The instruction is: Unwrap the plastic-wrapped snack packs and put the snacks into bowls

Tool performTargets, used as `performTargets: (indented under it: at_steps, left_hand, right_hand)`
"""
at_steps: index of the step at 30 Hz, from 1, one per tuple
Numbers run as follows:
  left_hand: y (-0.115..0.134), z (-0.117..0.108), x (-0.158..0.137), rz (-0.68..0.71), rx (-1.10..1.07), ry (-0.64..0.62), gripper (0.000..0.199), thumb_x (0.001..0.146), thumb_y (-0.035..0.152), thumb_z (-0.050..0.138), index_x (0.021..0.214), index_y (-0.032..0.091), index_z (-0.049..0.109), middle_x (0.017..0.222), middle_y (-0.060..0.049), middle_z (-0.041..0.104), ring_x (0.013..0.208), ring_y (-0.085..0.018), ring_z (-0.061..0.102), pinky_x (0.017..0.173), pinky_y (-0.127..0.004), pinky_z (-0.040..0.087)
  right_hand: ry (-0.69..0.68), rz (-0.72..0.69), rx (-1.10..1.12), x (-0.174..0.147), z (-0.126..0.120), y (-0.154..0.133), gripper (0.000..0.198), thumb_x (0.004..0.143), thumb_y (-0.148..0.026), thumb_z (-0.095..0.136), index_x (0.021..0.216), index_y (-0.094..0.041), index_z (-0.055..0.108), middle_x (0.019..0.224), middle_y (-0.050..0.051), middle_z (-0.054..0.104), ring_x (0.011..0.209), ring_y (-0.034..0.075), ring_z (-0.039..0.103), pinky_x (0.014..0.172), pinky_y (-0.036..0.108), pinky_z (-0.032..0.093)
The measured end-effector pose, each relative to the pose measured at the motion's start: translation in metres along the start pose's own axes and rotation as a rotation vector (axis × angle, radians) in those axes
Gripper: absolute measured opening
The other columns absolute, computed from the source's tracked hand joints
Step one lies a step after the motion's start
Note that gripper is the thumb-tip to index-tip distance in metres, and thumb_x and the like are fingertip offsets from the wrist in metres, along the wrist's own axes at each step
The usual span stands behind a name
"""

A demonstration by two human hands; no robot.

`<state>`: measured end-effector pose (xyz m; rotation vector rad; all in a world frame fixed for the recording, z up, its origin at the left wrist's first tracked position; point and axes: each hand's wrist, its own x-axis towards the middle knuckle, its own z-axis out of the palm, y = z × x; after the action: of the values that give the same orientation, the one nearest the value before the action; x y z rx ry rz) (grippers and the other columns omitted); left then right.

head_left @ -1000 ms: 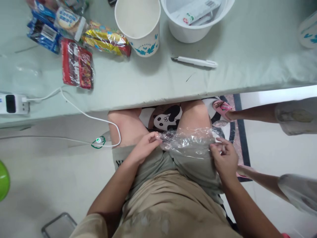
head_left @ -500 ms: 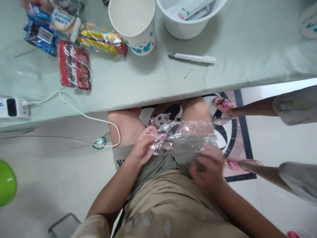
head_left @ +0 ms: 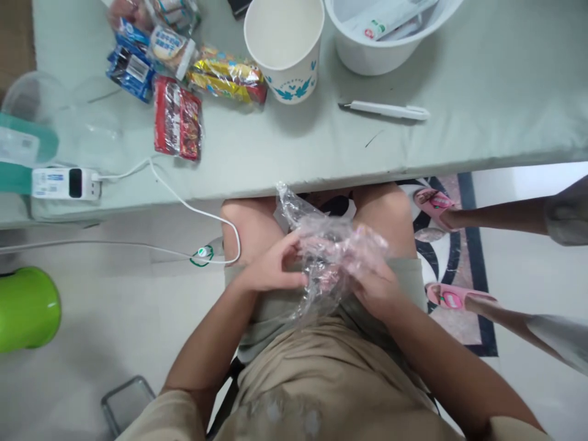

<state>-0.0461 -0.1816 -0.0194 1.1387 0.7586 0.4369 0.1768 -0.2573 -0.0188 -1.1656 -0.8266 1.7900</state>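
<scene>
A crumpled clear plastic bag [head_left: 316, 245] is bunched up over my lap, with its loose end pointing up toward the table edge. My left hand [head_left: 275, 263] is at its left side, thumb and fingers curved around the film, with the fingertips partly behind it. On the other side my right hand [head_left: 376, 285] grips the film, its fingers covered by shiny folds and somewhat blurred. Whether anything lies inside the bag I cannot tell.
On the table stand a paper cup [head_left: 285, 55] and a white tub [head_left: 381, 58]. A utility knife [head_left: 386, 110] with its blade out lies near them. Snack packs [head_left: 177, 119], a power strip [head_left: 67, 184] and its cable are leftward. Another person's legs [head_left: 500, 219] are at right.
The bag, stretched out sideways before, is now bunched between my hands. My right hand has moved up and inward onto it. The view has shifted, so table items appear farther right.
</scene>
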Motion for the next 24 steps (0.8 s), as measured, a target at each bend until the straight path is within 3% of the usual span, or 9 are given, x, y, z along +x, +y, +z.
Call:
performTargets:
  at_steps: [3, 6, 9, 12, 15, 17, 20, 22, 24]
  left_hand:
    - [0.001, 0.012, 0.020, -0.126, -0.180, 0.028, 0.056, 0.077, 0.060, 0.080, 0.112, 0.017, 0.076, 0.095, -0.012, 0.079, 0.086, -0.026, 0.076, 0.077, -0.034, 0.060]
    - [0.007, 0.016, 0.031, -0.187, -0.289, -0.007, 0.066, 0.074, 0.073, 0.074, 0.104, 0.015, 0.077, 0.090, -0.014, 0.080, 0.079, -0.025, 0.075, 0.067, -0.032, 0.058]
    - [0.015, 0.016, 0.037, -0.253, -0.094, -0.021, 0.045, 0.076, 0.052, 0.081, 0.101, 0.015, 0.077, 0.076, -0.008, 0.077, 0.064, -0.019, 0.070, 0.057, -0.025, 0.052]
    - [0.017, 0.015, 0.035, -0.273, 0.046, 0.045, 0.023, 0.081, 0.036, 0.076, 0.090, 0.016, 0.075, 0.062, -0.002, 0.071, 0.053, -0.015, 0.063, 0.050, -0.023, 0.048]
    - [0.012, 0.011, 0.027, -0.271, -0.028, 0.076, 0.028, 0.082, 0.042, 0.077, 0.096, 0.019, 0.075, 0.058, -0.001, 0.070, 0.046, -0.016, 0.063, 0.046, -0.025, 0.049]
    - [0.008, 0.006, 0.021, -0.234, -0.115, 0.084, 0.033, 0.081, 0.050, 0.078, 0.095, 0.021, 0.076, 0.058, -0.001, 0.070, 0.045, -0.017, 0.063, 0.046, -0.027, 0.051]
    - [0.008, -0.006, 0.019, -0.117, -0.102, 0.080, 0.037, 0.079, 0.058, 0.077, 0.078, 0.022, 0.079, 0.067, -0.005, 0.074, 0.058, -0.022, 0.070, 0.055, -0.032, 0.056]
    - [0.011, -0.014, 0.021, -0.033, -0.009, 0.006, 0.043, 0.078, 0.063, 0.075, 0.073, 0.021, 0.081, 0.079, -0.010, 0.079, 0.072, -0.025, 0.073, 0.067, -0.037, 0.059]
    - [0.015, -0.018, 0.026, 0.022, 0.069, -0.043, 0.053, 0.082, 0.070, 0.066, 0.074, 0.021, 0.083, 0.088, -0.013, 0.080, 0.082, -0.027, 0.073, 0.073, -0.038, 0.058]
  right_hand:
    - [0.079, -0.107, -0.267, 0.006, -0.010, 0.002, 0.031, 0.103, -0.042, 0.049, 0.119, -0.025, 0.070, 0.083, 0.002, 0.079, 0.074, 0.020, 0.075, 0.070, 0.031, 0.061]
    - [0.111, -0.226, -0.594, 0.008, -0.020, 0.002, 0.034, 0.102, -0.034, 0.048, 0.130, -0.027, 0.066, 0.082, 0.002, 0.079, 0.076, 0.022, 0.076, 0.073, 0.032, 0.060]
    - [0.066, -0.247, -0.786, 0.010, -0.024, 0.003, 0.042, 0.100, -0.031, 0.050, 0.139, -0.025, 0.062, 0.085, 0.003, 0.080, 0.077, 0.026, 0.077, 0.072, 0.034, 0.060]
    - [0.015, -0.221, -0.703, 0.013, -0.023, 0.006, 0.052, 0.101, -0.027, 0.047, 0.152, -0.025, 0.050, 0.081, 0.001, 0.080, 0.070, 0.024, 0.078, 0.068, 0.034, 0.062]
    - [-0.063, -0.210, -0.417, 0.017, -0.022, 0.010, 0.054, 0.105, -0.027, 0.042, 0.159, -0.029, 0.039, 0.076, -0.002, 0.079, 0.065, 0.019, 0.076, 0.067, 0.032, 0.064]
    - [-0.147, -0.197, -0.226, 0.019, -0.021, 0.010, 0.042, 0.107, -0.035, 0.043, 0.148, -0.031, 0.051, 0.081, -0.001, 0.079, 0.065, 0.018, 0.076, 0.065, 0.032, 0.064]
    - [-0.210, -0.208, -0.062, 0.022, -0.025, 0.005, 0.027, 0.106, -0.043, 0.049, 0.108, -0.027, 0.071, 0.086, 0.001, 0.078, 0.070, 0.018, 0.076, 0.065, 0.031, 0.062]
    - [-0.187, -0.281, -0.096, 0.024, -0.030, -0.002, 0.031, 0.104, -0.044, 0.054, 0.091, -0.024, 0.074, 0.085, 0.003, 0.076, 0.075, 0.018, 0.074, 0.068, 0.030, 0.060]
    - [-0.192, -0.376, -0.205, 0.026, -0.037, -0.011, 0.033, 0.102, -0.046, 0.055, 0.091, -0.023, 0.077, 0.090, 0.005, 0.076, 0.082, 0.019, 0.073, 0.075, 0.032, 0.059]
